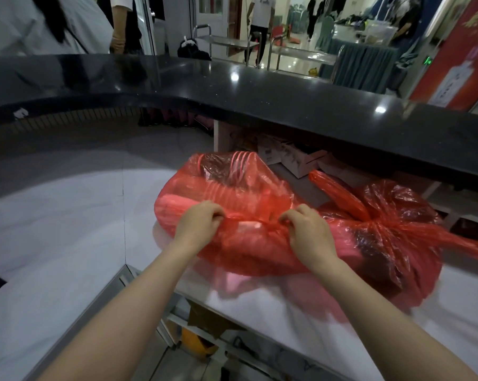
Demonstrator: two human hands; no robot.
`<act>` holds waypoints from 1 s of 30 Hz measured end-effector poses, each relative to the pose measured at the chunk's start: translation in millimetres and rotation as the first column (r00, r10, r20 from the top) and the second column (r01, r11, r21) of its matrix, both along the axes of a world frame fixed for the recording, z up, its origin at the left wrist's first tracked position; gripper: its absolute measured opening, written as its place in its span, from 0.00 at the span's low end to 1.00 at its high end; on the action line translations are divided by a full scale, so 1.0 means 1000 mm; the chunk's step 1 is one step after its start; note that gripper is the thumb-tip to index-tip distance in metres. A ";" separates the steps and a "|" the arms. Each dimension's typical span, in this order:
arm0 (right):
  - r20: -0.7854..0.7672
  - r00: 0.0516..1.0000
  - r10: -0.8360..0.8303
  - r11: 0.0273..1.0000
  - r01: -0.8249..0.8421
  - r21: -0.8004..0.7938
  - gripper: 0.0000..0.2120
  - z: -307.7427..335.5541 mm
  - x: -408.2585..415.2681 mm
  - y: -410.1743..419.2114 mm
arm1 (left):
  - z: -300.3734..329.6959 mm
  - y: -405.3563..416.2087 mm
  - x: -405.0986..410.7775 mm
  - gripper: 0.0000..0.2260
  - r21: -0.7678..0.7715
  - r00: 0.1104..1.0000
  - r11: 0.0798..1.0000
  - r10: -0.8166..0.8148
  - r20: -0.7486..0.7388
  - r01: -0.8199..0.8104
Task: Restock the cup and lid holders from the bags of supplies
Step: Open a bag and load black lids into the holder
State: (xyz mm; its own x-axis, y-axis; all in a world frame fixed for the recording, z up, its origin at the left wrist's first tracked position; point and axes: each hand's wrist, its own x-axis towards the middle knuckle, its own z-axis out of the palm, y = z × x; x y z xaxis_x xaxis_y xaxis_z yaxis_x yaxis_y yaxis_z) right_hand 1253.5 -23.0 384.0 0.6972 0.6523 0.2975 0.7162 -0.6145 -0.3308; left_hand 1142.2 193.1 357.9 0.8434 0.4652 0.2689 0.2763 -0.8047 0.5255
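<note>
Two red translucent plastic bags lie on the white work counter (67, 229). The near bag (232, 193) holds stacked ribbed items that show through the film as rows of rims. My left hand (198, 225) and my right hand (308, 229) both pinch its bunched plastic at the top, a short way apart. The second bag (392, 237) sits to the right, knotted shut, with dark contents showing through. No cup or lid holder is in view.
A raised black bar top (287, 105) curves across behind the counter. Under it, a shelf holds white cardboard boxes (301, 160). Below the counter edge is an open gap with an orange item (196, 342). People stand beyond the bar.
</note>
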 end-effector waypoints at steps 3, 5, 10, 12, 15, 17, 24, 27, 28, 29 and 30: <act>0.002 0.992 -0.128 0.990 0.128 -0.059 0.14 0.002 0.013 -0.015 | 0.002 0.030 -0.016 0.09 -0.078 0.970 0.971 0.231 0.075 -0.225; -0.013 0.979 -0.205 0.974 0.203 -0.098 0.16 0.001 0.016 -0.019 | 0.005 0.046 -0.026 0.11 -0.132 0.923 0.922 0.376 0.078 -0.364; 0.052 0.998 -0.037 0.999 0.037 0.009 0.29 0.009 0.003 -0.008 | 0.026 0.025 -0.028 0.18 -0.074 0.936 0.958 0.285 0.204 -0.276; 0.075 0.989 0.125 0.991 -0.122 -0.047 0.26 0.012 -0.001 -0.001 | 0.030 0.009 -0.027 0.16 0.031 0.962 0.998 0.039 0.269 -0.049; 0.046 0.985 0.164 0.968 -0.152 -0.200 0.14 0.009 -0.003 0.004 | 0.027 -0.006 -0.021 0.13 0.105 0.974 0.968 -0.225 -0.030 0.227; 0.050 0.990 0.129 0.964 -0.113 -0.240 0.09 0.005 0.000 0.002 | 0.017 -0.005 -0.016 0.14 0.157 0.945 0.961 -0.179 -0.273 0.227; 0.092 0.996 0.016 0.928 0.019 -0.373 0.25 0.003 0.005 -0.013 | 0.008 0.000 -0.007 0.23 0.333 0.907 0.936 0.233 -0.350 -0.112; 0.145 0.989 -0.040 0.917 0.094 -0.388 0.23 0.003 0.007 -0.016 | 0.012 0.012 -0.008 0.22 0.441 0.832 0.883 0.362 -0.421 -0.161; 0.185 0.981 -0.058 0.917 0.125 -0.379 0.22 0.004 0.008 -0.018 | 0.014 0.018 -0.010 0.24 0.457 0.813 0.874 0.386 -0.437 -0.169; 0.219 0.973 -0.079 0.920 0.156 -0.359 0.20 0.005 0.010 -0.020 | 0.017 0.025 -0.013 0.26 0.453 0.801 0.873 0.399 -0.447 -0.182; 0.231 0.967 -0.103 0.930 0.176 -0.324 0.18 0.008 0.012 -0.022 | 0.020 0.031 -0.017 0.28 0.432 0.798 0.880 0.400 -0.451 -0.197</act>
State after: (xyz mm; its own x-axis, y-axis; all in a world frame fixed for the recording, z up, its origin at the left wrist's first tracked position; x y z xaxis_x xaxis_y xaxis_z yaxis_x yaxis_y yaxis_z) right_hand 1265.8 -45.4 391.8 0.7352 0.6401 0.2229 0.6448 -0.7619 0.0610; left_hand 1125.4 224.4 378.1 0.7347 0.6777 0.0303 0.6781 -0.7324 -0.0617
